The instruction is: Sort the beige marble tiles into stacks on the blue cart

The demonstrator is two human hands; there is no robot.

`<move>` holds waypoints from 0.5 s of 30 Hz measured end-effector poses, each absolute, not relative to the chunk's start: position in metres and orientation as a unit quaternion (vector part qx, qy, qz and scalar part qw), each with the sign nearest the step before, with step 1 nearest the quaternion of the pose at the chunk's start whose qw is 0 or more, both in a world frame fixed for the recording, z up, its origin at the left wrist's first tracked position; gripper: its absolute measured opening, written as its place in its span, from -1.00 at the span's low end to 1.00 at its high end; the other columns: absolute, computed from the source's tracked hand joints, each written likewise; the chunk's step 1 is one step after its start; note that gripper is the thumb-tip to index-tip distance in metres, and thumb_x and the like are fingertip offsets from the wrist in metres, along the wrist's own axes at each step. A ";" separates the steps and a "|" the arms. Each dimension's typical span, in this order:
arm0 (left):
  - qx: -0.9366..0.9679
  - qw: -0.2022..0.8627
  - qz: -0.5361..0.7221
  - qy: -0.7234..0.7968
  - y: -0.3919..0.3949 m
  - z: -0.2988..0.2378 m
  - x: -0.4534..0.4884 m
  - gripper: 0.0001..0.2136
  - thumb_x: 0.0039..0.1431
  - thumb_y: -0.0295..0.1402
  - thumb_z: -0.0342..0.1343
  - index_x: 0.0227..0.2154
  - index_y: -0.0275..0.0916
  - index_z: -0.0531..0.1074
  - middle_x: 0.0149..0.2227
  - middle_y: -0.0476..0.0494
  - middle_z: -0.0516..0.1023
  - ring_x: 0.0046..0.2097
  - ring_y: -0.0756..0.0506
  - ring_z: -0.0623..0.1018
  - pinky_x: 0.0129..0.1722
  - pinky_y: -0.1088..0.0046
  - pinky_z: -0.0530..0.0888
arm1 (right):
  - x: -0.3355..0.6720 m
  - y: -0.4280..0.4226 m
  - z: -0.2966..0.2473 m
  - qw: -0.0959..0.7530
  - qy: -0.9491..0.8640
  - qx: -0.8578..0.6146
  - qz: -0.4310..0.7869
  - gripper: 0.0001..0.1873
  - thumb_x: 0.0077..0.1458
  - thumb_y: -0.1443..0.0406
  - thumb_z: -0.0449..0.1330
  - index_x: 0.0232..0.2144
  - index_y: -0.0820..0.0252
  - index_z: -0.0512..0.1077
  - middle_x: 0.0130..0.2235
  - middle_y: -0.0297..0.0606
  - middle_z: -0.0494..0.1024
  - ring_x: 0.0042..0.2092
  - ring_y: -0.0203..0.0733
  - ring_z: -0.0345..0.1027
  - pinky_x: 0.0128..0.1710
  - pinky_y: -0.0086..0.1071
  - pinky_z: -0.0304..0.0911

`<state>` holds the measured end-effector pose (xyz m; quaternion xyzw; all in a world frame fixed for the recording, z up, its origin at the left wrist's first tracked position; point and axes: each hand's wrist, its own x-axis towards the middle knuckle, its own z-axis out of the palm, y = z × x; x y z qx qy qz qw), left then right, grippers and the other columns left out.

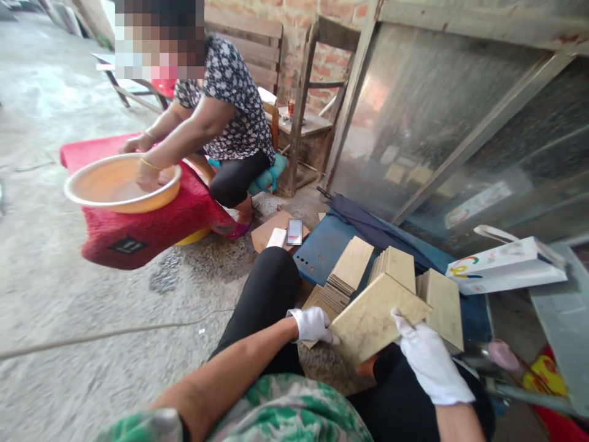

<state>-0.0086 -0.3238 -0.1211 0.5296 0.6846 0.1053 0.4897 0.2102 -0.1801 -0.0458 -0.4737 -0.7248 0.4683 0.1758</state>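
The gloved right hand (430, 362) has its fingers closed on a smooth square tile (380, 319) (speckled, matt stone); the left hand's (313, 325) fingers are unclear, beside a stack of tiles (343, 285) at twelve o'clock.

Beige tiles (380, 322) near: matt, slightly rough, stone look. White cloth gloves (430, 362), matt. Far left: glossy orange plastic basin (120, 204) on fuzzy red cloth (151, 236). Rough grey concrete floor (92, 294). Blue sheet (319, 255), painted, scuffed.
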 end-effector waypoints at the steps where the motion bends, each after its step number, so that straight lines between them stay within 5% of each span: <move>1: 0.530 0.478 0.094 0.694 -0.323 -0.123 -0.007 -0.49 -0.06 0.17 0.18 -0.63 -0.24 0.36 -0.64 0.05 0.23 -0.51 0.04 0.28 -0.52 0.47 0.15 | 0.206 -0.184 -0.038 0.169 -0.723 -0.480 0.467 -0.49 -0.21 -0.09 0.31 -0.29 0.11 0.61 -0.07 -0.03 0.59 0.05 0.11 0.44 0.13 -0.11 0.32; 6: 0.539 0.415 0.050 0.731 -0.318 -0.130 -0.002 -0.46 -0.03 0.22 0.12 -0.45 -0.24 0.54 -0.60 -0.03 0.34 -0.46 -0.02 0.41 -0.50 0.51 0.26 | 0.197 -0.199 -0.011 0.140 -0.711 -0.475 0.500 -0.62 -0.42 -0.04 0.37 -0.50 0.01 0.62 -0.27 -0.16 0.64 -0.14 0.10 0.54 0.06 -0.13 0.39; 15: 0.568 0.380 0.001 0.730 -0.312 -0.158 0.006 -0.48 0.04 0.09 0.13 -0.32 -0.37 0.59 -0.42 -0.35 0.54 -0.32 -0.25 0.55 -0.38 0.33 0.43 | 0.212 -0.207 -0.013 0.131 -0.713 -0.474 0.500 -0.63 -0.44 0.02 0.43 -0.50 0.04 0.63 -0.29 -0.15 0.65 -0.23 0.05 0.56 -0.18 -0.28 0.49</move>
